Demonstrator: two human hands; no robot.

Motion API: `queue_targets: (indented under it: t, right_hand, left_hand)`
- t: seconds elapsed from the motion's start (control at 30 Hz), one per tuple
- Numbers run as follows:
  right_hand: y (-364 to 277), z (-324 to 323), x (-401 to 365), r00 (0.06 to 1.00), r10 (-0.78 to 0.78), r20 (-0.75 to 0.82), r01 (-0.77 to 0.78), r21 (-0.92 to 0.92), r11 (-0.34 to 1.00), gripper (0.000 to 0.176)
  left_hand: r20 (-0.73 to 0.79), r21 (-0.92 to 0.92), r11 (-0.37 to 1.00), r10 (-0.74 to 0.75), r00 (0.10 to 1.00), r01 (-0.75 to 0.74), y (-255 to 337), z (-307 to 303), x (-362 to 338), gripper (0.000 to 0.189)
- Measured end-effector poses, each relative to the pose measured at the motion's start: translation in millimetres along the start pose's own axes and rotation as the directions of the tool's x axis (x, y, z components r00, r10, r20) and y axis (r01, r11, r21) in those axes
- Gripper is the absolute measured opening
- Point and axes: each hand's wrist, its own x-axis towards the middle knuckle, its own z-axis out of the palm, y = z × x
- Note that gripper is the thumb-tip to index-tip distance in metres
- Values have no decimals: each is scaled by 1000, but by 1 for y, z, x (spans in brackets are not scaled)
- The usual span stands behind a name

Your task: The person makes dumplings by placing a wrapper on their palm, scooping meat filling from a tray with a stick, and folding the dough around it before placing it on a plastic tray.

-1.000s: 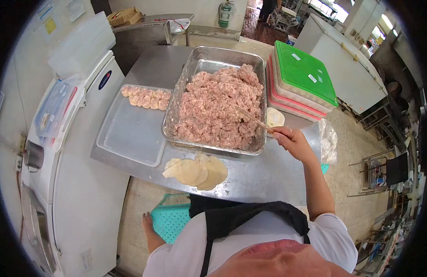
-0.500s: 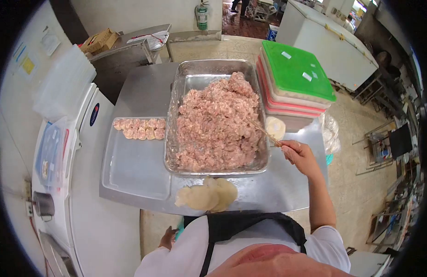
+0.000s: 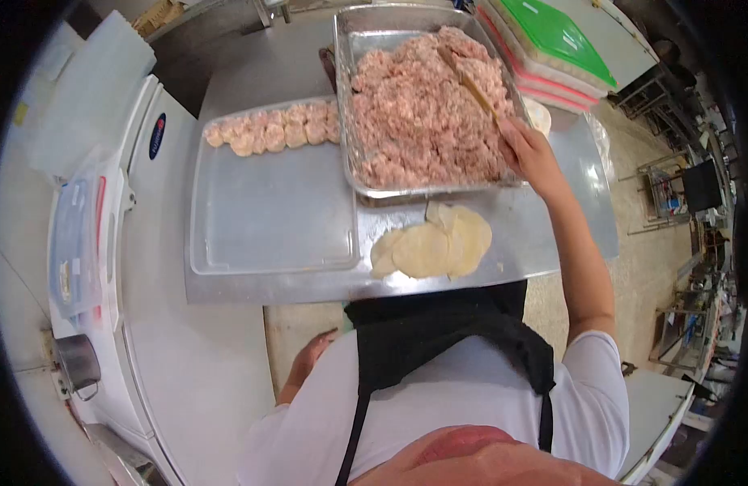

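My right hand is closed on a thin wooden stick, whose far end rests in the minced meat. The meat fills much of a deep metal tray. Below the tray, several round dough wrappers lie overlapping on the metal table. At the left, a translucent plastic tray holds rows of small filled dumplings along its far side. My left hand hangs low beside my body, away from the table, its fingers partly visible and its grip unclear.
Stacked containers with a green lid stand beyond the metal tray at the right, with a round pale stack near them. A white freezer is at the left. A metal pot sits at the far left.
The view has shifted, so the table appears higher. My right hand has moved the stick over the meat, toward its far part. My left hand stays low at my side.
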Motion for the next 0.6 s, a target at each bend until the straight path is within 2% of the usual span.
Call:
queue_targets:
  t: [0.03,0.1,0.13,0.17,0.2,0.23,0.3,0.33,0.37,0.4,0.43,0.47,0.5,0.53,0.6]
  right_hand:
    - [7,1,6,1000,11,-3,-11,-7,1000,30]
    - [19,2,10,998,66,-15,-65,71,995,31]
    - [21,3,10,997,77,-18,-76,72,995,31]
    - [21,5,10,996,82,-41,-74,155,985,32]
    - [22,5,10,994,87,-65,-69,238,969,33]
    - [24,4,9,993,96,-68,-77,240,968,33]
    - [27,1,3,983,183,16,-177,349,920,32]
    - [24,3,0,990,142,18,-140,321,937,32]
    - [22,4,-2,990,143,11,-139,324,936,32]
    - [20,4,-3,990,138,15,-137,285,949,29]
    - [20,3,-4,991,134,20,-134,245,960,25]
    - [21,0,-2,985,172,19,-173,197,965,29]
    - [25,-2,0,985,172,15,-172,203,964,29]
    - [31,-2,3,987,163,-2,-162,93,982,29]
    - [31,-8,5,990,144,-2,-143,-121,982,32]
  left_hand:
    - [20,-7,999,45,999,-45,-8,-8,4,60]
    - [14,241,930,282,959,-277,-101,-74,38,58]
    - [-89,480,875,-18,996,59,-67,-69,43,53]
    - [-259,644,666,-275,926,377,11,-54,48,48]
    - [-262,564,693,-365,893,449,81,-39,37,44]
    - [-256,483,705,-454,853,520,146,-24,22,40]
    - [-108,403,834,-366,924,377,250,9,-1,34]
    - [3,395,880,-287,958,262,288,21,-12,31]
    - [110,373,916,-199,974,145,313,29,-17,29]
    - [112,379,913,-204,973,148,326,38,-11,29]
    - [205,369,927,-8,979,-69,336,52,0,27]
    - [294,337,898,187,937,-284,342,67,16,26]
    - [263,434,816,291,920,-382,346,88,40,26]
    - [245,529,712,394,886,-462,349,109,67,27]
    - [279,694,565,361,890,-447,354,139,110,24]
